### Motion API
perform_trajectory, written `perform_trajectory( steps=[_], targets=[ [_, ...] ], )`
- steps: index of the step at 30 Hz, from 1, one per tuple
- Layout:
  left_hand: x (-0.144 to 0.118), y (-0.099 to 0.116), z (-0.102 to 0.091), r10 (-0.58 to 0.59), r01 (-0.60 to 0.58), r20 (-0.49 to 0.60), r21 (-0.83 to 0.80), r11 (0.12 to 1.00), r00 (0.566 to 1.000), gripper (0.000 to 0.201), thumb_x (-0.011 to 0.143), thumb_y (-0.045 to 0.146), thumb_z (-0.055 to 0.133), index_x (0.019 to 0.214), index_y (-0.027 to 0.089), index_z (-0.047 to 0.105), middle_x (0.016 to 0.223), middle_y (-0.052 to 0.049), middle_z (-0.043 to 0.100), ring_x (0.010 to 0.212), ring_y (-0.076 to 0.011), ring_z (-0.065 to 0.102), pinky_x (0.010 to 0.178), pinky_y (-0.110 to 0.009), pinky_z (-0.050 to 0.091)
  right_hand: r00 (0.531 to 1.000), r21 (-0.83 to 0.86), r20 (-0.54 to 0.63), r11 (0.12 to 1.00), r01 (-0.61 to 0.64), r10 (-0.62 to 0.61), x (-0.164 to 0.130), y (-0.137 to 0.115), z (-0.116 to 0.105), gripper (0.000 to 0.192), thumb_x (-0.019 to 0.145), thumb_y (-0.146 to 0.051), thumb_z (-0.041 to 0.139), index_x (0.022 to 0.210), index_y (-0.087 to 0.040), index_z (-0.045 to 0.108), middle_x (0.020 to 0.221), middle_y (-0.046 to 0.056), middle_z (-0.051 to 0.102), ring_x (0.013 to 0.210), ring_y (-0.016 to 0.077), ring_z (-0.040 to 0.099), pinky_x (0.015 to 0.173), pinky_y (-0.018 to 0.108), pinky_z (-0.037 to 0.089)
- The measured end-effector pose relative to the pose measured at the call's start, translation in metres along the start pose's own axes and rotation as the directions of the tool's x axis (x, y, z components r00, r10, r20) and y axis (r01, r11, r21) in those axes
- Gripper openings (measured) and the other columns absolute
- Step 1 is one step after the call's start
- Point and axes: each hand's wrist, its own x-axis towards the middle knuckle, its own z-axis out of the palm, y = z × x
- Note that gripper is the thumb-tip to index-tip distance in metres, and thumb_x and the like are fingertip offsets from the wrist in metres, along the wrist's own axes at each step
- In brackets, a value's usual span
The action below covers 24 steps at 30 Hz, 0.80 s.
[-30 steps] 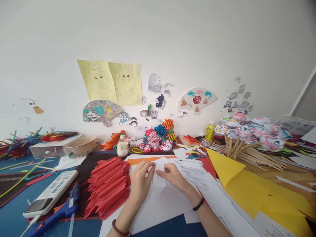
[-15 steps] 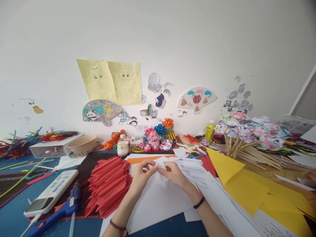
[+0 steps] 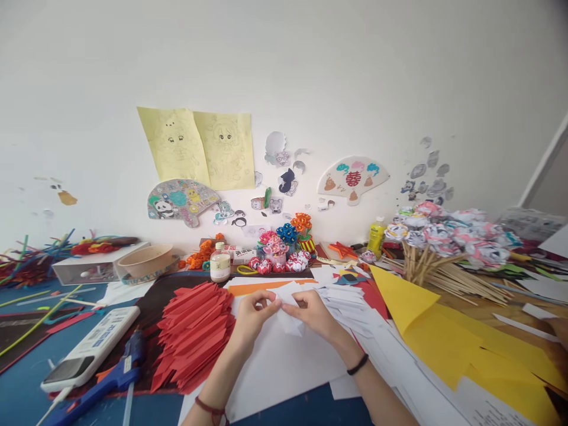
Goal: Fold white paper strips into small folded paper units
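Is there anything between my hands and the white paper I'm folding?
Nothing visible. Both the left hand and the right hand already pinch the small white paper directly, over the larger white sheet. The red folded stack lies to the left, apart.

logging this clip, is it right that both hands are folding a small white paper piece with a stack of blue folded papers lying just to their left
Not quite: the head view shows the stack of folded papers is red, not blue. The rest holds: the left hand and right hand both pinch the small white paper piece.
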Motion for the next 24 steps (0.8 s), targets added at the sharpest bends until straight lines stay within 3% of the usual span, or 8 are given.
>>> perform_trajectory(
  steps=[5,12,19,24],
  targets=[
    [0.0,0.0012,0.0014,0.025,-0.025,-0.002,0.084,0.996,1.0,0.034,0.065,0.046,0.073,0.074,0.014,0.067,0.055,0.004,0.049,0.049,-0.0078,0.038,0.048,-0.02,0.025,1.0,0.033,-0.031,0.999,0.002,-0.001,-0.0007,0.0005,0.0012,0.05,0.074,-0.053,0.062,0.05,-0.019,0.034,0.054,-0.006,0.025,0.051,0.0082,0.022,0.046,0.024,0.014],
    [0.0004,0.0052,-0.0014,0.055,-0.059,0.084,0.048,0.997,0.995,0.032,0.075,0.046,0.064,0.082,0.015,0.071,0.079,-0.004,0.068,0.07,-0.0153,0.054,0.06,-0.023,0.039,1.0,0.111,-0.016,0.994,-0.005,0.007,-0.0027,-0.0057,-0.0001,0.042,0.073,-0.053,0.063,0.056,-0.017,0.05,0.053,-0.004,0.034,0.052,0.0098,0.031,0.046,0.022,0.02],
    [-0.0011,0.0034,0.0002,0.022,-0.019,0.071,-0.04,0.999,0.997,0.029,0.072,0.041,0.069,0.078,0.013,0.071,0.075,-0.006,0.069,0.066,-0.0158,0.057,0.061,-0.024,0.042,1.0,0.066,-0.005,0.998,0.015,-0.015,-0.0029,-0.0043,-0.0007,0.044,0.075,-0.051,0.063,0.052,-0.017,0.047,0.053,-0.005,0.033,0.051,0.0087,0.028,0.046,0.022,0.02],
    [-0.0012,0.0018,0.0018,0.052,-0.052,0.019,-0.003,0.999,0.998,0.026,0.072,0.038,0.07,0.074,0.013,0.07,0.071,-0.005,0.067,0.065,-0.0151,0.056,0.059,-0.023,0.041,1.0,0.065,0.009,0.998,-0.001,0.001,-0.003,-0.0061,0.0002,0.042,0.077,-0.049,0.061,0.054,-0.016,0.048,0.055,-0.004,0.033,0.052,0.0086,0.028,0.046,0.022,0.021]
  ],
)
